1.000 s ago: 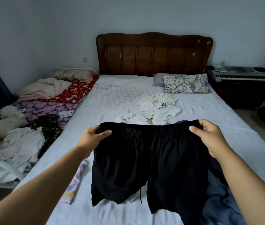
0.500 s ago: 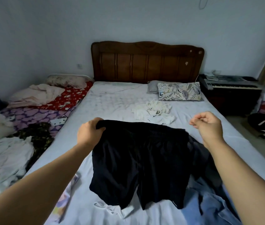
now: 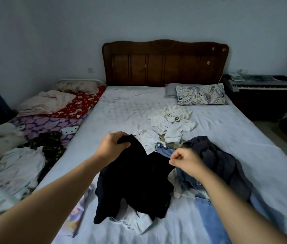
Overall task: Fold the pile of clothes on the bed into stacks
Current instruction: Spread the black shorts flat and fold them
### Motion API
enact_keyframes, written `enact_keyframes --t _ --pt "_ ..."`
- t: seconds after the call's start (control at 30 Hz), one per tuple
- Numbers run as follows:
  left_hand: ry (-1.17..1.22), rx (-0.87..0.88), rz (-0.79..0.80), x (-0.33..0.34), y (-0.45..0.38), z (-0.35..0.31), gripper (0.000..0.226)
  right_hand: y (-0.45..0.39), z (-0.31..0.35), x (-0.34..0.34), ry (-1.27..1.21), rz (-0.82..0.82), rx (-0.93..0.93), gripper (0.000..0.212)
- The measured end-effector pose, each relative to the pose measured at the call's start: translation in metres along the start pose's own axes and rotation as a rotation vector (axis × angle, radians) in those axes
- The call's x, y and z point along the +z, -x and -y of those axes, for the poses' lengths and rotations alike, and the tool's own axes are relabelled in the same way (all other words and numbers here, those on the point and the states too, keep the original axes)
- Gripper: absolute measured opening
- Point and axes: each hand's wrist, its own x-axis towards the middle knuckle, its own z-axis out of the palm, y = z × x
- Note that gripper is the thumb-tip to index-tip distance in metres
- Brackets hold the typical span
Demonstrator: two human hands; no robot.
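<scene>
A pair of black shorts (image 3: 135,182) hangs crumpled over the near part of the bed (image 3: 121,111). My left hand (image 3: 112,145) grips one corner of the waistband and holds it up. My right hand (image 3: 185,159) is curled into a fist close beside the shorts' right edge, and I see nothing in it. Under the shorts lies a white garment (image 3: 135,224). To the right are a dark grey garment (image 3: 218,159) and blue jeans (image 3: 209,217). A loose heap of white clothes (image 3: 172,120) lies in the middle of the bed.
A leaf-print pillow (image 3: 200,94) lies by the wooden headboard (image 3: 165,64). A keyboard (image 3: 262,85) stands to the right of the bed. A lower bed on the left carries blankets, plush toys and pale clothes (image 3: 21,166). A printed cloth (image 3: 76,215) hangs at the bed's near left edge.
My right hand let go of the waistband and moved in toward the shorts as a fist. The shorts, once stretched flat between both hands, now hang bunched from my left hand alone.
</scene>
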Motion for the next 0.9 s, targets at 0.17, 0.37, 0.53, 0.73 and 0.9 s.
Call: enact_keyframes --t 0.17,0.37,0.53,0.73,0.9 --pt "0.308 -0.033 -0.056 -0.014 0.009 -0.015 0.016 0.002 -0.006 0.02 -0.101 0.38 0.068 0.039" --pt "0.789 -0.029 -0.048 -0.04 0.016 -0.026 0.015 -0.003 -0.033 0.025 -0.007 0.25 0.077 0.073" --pt "0.869 -0.101 -0.093 -0.055 0.019 -0.003 0.017 -0.005 -0.045 0.031 0.036 0.141 0.055 0.022" --pt "0.634 -0.212 -0.157 -0.062 0.034 0.042 0.011 -0.002 -0.033 0.0 -0.301 -0.134 0.045 0.008" --pt "0.559 -0.213 -0.174 -0.049 0.048 0.054 0.01 0.008 -0.005 -0.024 -0.349 -0.172 -0.068 0.005"
